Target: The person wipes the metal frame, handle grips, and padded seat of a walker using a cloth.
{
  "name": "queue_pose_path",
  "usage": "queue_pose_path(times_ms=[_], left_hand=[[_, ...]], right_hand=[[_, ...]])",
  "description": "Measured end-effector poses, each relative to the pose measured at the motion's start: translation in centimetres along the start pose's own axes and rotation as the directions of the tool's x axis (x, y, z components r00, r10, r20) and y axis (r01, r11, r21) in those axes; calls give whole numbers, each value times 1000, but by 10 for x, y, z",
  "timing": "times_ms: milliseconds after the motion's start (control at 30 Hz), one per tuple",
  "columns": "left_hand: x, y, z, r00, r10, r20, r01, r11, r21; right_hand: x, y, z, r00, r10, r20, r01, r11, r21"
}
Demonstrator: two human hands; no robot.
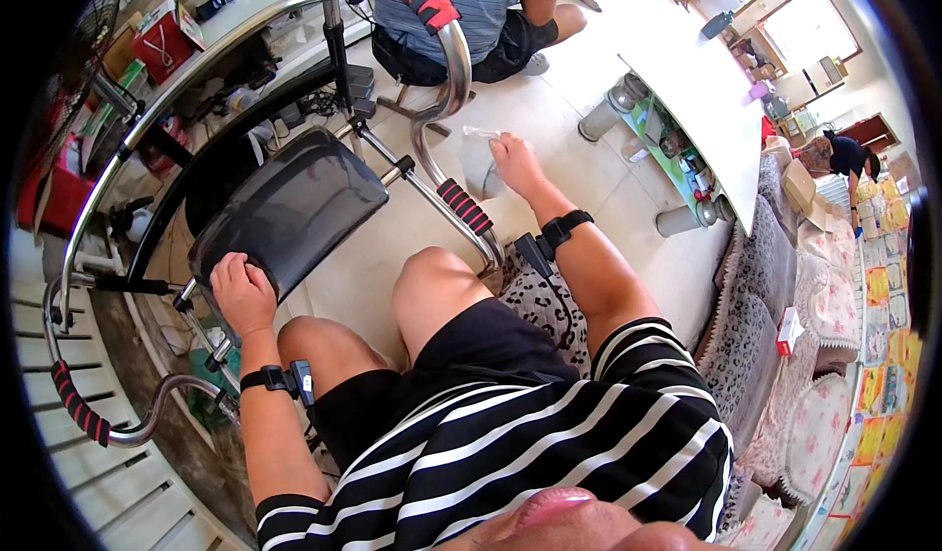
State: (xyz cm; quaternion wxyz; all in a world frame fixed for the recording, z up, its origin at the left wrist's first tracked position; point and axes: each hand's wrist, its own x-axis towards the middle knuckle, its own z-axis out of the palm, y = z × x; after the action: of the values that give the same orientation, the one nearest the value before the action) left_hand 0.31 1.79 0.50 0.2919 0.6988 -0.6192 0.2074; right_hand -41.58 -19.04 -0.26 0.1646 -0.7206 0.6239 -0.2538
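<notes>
My right hand [518, 164] pinches the top of a clear plastic bag [480, 164], which hangs over the tiled floor. What is inside the bag is hard to make out. My left hand [243, 295] lies on the near end of a glossy black seat pad [294, 205]; its fingertips rest at the pad's edge, and whether they grip it is unclear. The pad is set within a chromed tubular frame [254, 14] with black-and-red foam grips [465, 206]. Each of my wrists or forearms wears a black strap with a small device.
Ahead, a person in a blue striped shirt [471, 6] sits on a low stool. A white-topped table [684, 72] with a green lower shelf stands at right, before a leopard-print sofa [758, 315]. Another person [846, 153] bends over at far right. Cluttered shelving [213, 28] lines the left.
</notes>
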Motion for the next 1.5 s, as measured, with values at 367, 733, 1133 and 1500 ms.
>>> queue_pose_path(times_ms=[367,733,1133,1500], left_hand=[[-1,-1,2,1000,-22,13,23,1000,-13],[0,0,-2,999,-44,25,44,999,13],[0,0,0,998,-53,41,53,999,10],[1,-1,13,1000,-2,20,1,999,47]], right_hand=[[-4,-4,65,795,171,582,-572,531,625],[18,-20,54,671,-82,737,-245,914,325],[52,-31,91,626,-136,768,25,988,154],[-18,24,62,240,6,971,-694,701,167]])
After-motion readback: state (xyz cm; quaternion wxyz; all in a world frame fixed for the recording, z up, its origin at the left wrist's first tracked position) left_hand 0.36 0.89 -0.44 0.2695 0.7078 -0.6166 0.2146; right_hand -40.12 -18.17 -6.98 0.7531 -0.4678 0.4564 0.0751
